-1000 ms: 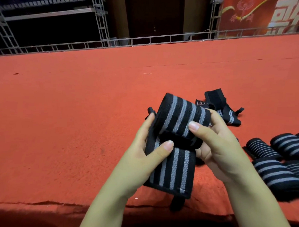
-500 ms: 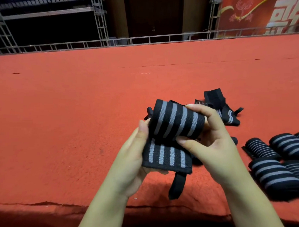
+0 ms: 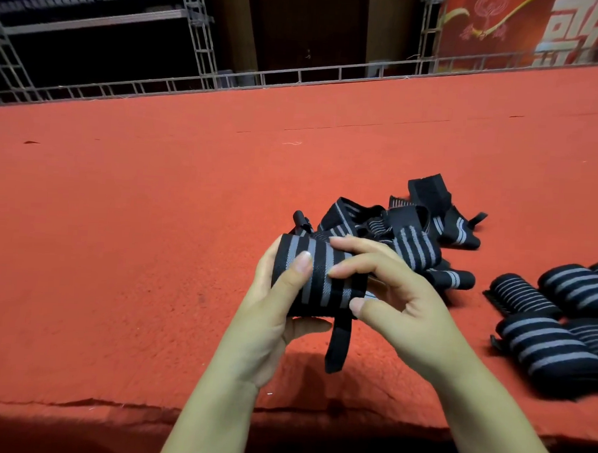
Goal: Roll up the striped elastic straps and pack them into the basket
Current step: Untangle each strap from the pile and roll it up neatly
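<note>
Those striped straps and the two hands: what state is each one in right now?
Strap in hand: rolled up, black tab hanging below.
Left hand: grips the roll, thumb across its stripes.
Right hand: fingers curled on the roll.
Loose straps: unrolled, heaped on the red cloth.
Finished rolls: rolled, lying on the cloth at right.

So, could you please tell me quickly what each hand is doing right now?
Left hand: grips the rolled strap, thumb on top.
Right hand: fingers pinch the same strap's right end.
</note>
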`<action>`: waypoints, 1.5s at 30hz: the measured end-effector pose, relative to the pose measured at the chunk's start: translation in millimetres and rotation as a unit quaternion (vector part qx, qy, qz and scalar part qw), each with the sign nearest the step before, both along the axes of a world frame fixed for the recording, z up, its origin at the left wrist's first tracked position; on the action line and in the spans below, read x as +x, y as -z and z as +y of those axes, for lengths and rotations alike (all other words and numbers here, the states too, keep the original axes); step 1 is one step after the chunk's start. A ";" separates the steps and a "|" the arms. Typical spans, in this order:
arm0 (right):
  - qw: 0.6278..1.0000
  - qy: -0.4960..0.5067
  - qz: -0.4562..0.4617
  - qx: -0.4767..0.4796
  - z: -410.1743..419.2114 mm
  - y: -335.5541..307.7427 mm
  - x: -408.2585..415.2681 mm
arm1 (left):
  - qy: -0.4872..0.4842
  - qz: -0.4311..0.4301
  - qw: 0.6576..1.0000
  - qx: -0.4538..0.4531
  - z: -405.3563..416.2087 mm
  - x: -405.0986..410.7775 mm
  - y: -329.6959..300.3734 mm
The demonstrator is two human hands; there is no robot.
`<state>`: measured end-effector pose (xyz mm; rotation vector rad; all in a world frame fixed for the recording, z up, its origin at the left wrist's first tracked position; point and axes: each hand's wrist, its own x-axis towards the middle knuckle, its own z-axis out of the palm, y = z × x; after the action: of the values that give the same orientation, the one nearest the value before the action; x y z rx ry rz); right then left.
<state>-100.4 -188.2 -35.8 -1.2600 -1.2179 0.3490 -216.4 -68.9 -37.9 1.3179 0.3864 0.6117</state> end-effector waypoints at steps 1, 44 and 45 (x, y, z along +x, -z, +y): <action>1.000 0.005 0.003 -0.001 -0.3 0.9 0.5 | 0.006 0.001 1.000 0.010 -0.5 -0.1 0.3; 0.865 0.290 0.317 -0.259 -106.1 18.8 314.9 | 0.113 0.103 0.987 -0.046 -104.0 244.0 29.5; 0.862 0.283 0.318 -0.276 -100.8 21.7 316.1 | 0.109 0.103 0.987 -0.049 -102.3 245.4 30.4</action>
<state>215.7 -288.9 -57.5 -1.7339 -0.1407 0.6373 29.0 -171.3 -68.3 1.3108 0.4296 0.2705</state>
